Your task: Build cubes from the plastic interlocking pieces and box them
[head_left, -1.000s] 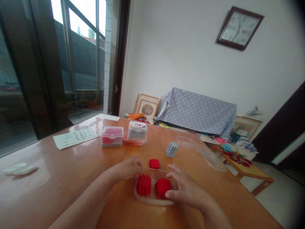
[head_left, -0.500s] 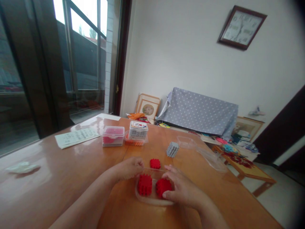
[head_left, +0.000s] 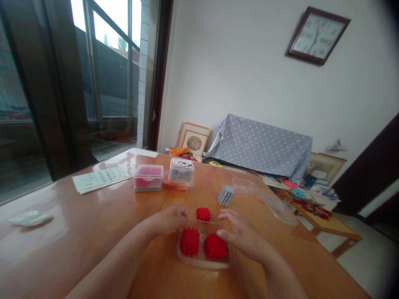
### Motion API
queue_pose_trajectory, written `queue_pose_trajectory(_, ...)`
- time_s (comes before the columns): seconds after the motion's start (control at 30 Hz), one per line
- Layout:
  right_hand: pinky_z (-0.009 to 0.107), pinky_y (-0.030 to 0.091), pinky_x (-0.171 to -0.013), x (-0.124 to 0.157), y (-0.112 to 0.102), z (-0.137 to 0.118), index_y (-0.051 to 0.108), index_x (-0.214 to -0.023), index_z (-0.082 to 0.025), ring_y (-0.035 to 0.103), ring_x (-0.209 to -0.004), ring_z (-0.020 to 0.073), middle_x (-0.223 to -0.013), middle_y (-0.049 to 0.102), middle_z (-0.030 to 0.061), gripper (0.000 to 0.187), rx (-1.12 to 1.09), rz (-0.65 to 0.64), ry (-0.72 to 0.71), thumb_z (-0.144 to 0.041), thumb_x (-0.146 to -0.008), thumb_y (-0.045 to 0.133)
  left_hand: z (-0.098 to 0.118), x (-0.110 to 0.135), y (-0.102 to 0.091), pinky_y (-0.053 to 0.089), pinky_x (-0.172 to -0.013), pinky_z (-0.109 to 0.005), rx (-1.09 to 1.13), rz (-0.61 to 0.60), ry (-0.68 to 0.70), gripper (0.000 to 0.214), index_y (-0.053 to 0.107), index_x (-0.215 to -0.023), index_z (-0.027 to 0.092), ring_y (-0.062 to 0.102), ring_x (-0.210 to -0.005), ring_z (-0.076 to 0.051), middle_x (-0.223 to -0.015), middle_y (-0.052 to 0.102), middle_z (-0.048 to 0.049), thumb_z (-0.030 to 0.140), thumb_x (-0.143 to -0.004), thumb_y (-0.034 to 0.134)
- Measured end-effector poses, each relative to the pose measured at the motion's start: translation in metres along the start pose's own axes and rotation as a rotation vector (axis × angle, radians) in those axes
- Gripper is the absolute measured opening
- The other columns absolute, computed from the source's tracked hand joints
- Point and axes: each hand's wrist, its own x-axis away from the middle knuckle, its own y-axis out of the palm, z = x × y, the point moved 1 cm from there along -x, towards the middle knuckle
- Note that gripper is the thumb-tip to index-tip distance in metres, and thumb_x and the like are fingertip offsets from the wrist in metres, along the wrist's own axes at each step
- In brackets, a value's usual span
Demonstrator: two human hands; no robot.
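A clear plastic container [head_left: 205,262] stands on the table in front of me. Inside it lie two stacks of red notched pieces, a left stack [head_left: 190,241] and a right stack [head_left: 215,246]. My left hand [head_left: 173,218] is closed at the far left corner of the container, its fingertips on the rim. Over the right side of the container is my right hand [head_left: 240,232], its thumb and fingers apart and holding nothing. A smaller red stack [head_left: 203,214] sits just beyond the far rim, between my hands. Farther back stands a grey stack of notched pieces [head_left: 226,195].
Behind on the left are a pink-filled box [head_left: 149,177] and a clear box [head_left: 181,170] on an orange-filled container [head_left: 175,186]. Printed sheets [head_left: 101,179] and a crumpled white packet [head_left: 30,218] lie left. An empty container [head_left: 243,185] and a clear lid [head_left: 277,209] lie right.
My right hand has let go of the right red stack and moved up and to the right, its fingers opening. My left hand stays at the rim.
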Motion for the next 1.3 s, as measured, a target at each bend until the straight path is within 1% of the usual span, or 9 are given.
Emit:
queue_pose_trajectory(0.13, 0.041, 0.046, -0.101, -0.032, 0.003, 0.014, 0.065, -0.117, -0.022, 0.060, -0.116, 0.0260, -0.122, 0.066, 0.0093, 0.038, -0.084, 0.055, -0.021, -0.041, -0.084, 0.067, 0.006, 0.002, 0.000, 0.031, -0.051, -0.023, 0.012, -0.001, -0.005, 0.021, 0.062, -0.085, 0.015, 0.051, -0.060, -0.013, -0.067, 0.058, 0.0010, 0.030, -0.073, 0.054)
queue_pose_trajectory(0.3, 0.041, 0.049, -0.097, -0.075, 0.023, 0.044, 0.063, -0.123, -0.018, 0.062, -0.112, 0.0267, -0.123, 0.066, 0.0110, 0.049, -0.159, 0.015, 0.082, -0.035, -0.077, 0.072, 0.005, 0.004, 0.000, 0.032, -0.052, -0.023, 0.021, 0.018, -0.020, 0.021, 0.063, -0.086, 0.016, 0.051, -0.061, -0.013, -0.068, 0.058, 0.0017, 0.029, -0.072, 0.053)
queue_pose_trajectory(0.43, 0.037, 0.052, -0.087, -0.093, 0.036, 0.056, 0.063, -0.125, -0.019, 0.065, -0.104, 0.0253, -0.119, 0.069, 0.0091, 0.057, -0.152, -0.077, 0.114, -0.031, -0.071, 0.077, 0.003, 0.003, -0.001, 0.031, -0.051, -0.023, -0.008, 0.019, -0.019, 0.020, 0.063, -0.085, 0.017, 0.051, -0.061, -0.013, -0.067, 0.058, 0.0017, 0.028, -0.072, 0.052)
queue_pose_trajectory(0.57, 0.030, 0.051, -0.077, -0.101, 0.044, 0.057, 0.067, -0.119, -0.018, 0.066, -0.088, 0.0198, -0.104, 0.072, 0.0048, 0.058, -0.112, -0.170, 0.098, -0.026, -0.064, 0.081, 0.002, 0.003, -0.001, 0.029, -0.049, -0.023, -0.015, 0.014, -0.020, 0.018, 0.062, -0.081, 0.017, 0.048, -0.059, -0.013, -0.064, 0.057, 0.0022, 0.030, -0.072, 0.053)
queue_pose_trajectory(0.7, 0.026, 0.047, -0.070, -0.105, 0.046, 0.054, 0.073, -0.103, -0.019, 0.062, -0.079, 0.0166, -0.092, 0.071, 0.0007, 0.041, -0.050, -0.183, 0.066, -0.021, -0.063, 0.080, 0.001, 0.002, -0.002, 0.030, -0.049, -0.023, -0.030, 0.018, -0.029, 0.021, 0.062, -0.081, 0.017, 0.048, -0.058, -0.013, -0.065, 0.058, 0.0017, 0.036, -0.073, 0.058)
queue_pose_trajectory(0.93, 0.029, 0.046, -0.077, -0.101, 0.036, 0.046, 0.074, -0.091, -0.017, 0.060, -0.085, 0.0191, -0.093, 0.068, 0.0028, 0.025, 0.016, -0.085, 0.025, -0.028, -0.068, 0.076, 0.000, 0.002, -0.002, 0.030, -0.050, -0.023, -0.058, 0.016, -0.018, 0.021, 0.064, -0.084, 0.016, 0.048, -0.056, -0.013, -0.064, 0.057, 0.0016, 0.026, -0.071, 0.051)
queue_pose_trajectory(1.1, 0.031, 0.046, -0.087, -0.094, 0.025, 0.042, 0.072, -0.100, -0.017, 0.062, -0.096, 0.0216, -0.103, 0.070, 0.0061, 0.027, 0.000, -0.013, 0.008, -0.032, -0.076, 0.069, 0.001, 0.001, 0.000, 0.030, -0.051, -0.024, -0.042, 0.020, -0.019, 0.022, 0.063, -0.085, 0.016, 0.047, -0.056, -0.013, -0.064, 0.057, 0.0020, 0.028, -0.071, 0.053)
queue_pose_trajectory(1.2, 0.029, 0.047, -0.081, -0.093, 0.027, 0.045, 0.073, -0.102, -0.018, 0.064, -0.091, 0.0208, -0.102, 0.072, 0.0056, 0.029, -0.002, -0.011, 0.032, -0.029, -0.075, 0.070, 0.001, 0.001, 0.001, 0.031, -0.051, -0.024, -0.020, 0.012, -0.032, 0.022, 0.063, -0.086, 0.016, 0.048, -0.057, -0.013, -0.064, 0.057, 0.0019, 0.028, -0.071, 0.052)
queue_pose_trajectory(1.3, 0.027, 0.044, -0.071, -0.099, 0.033, 0.055, 0.074, -0.092, -0.017, 0.062, -0.080, 0.0188, -0.085, 0.073, 0.0039, 0.018, 0.042, 0.043, 0.113, -0.023, -0.078, 0.064, 0.002, 0.002, 0.000, 0.031, -0.051, -0.024, -0.005, 0.000, -0.037, 0.022, 0.063, -0.086, 0.016, 0.048, -0.057, -0.013, -0.064, 0.057, 0.0019, 0.029, -0.071, 0.053)
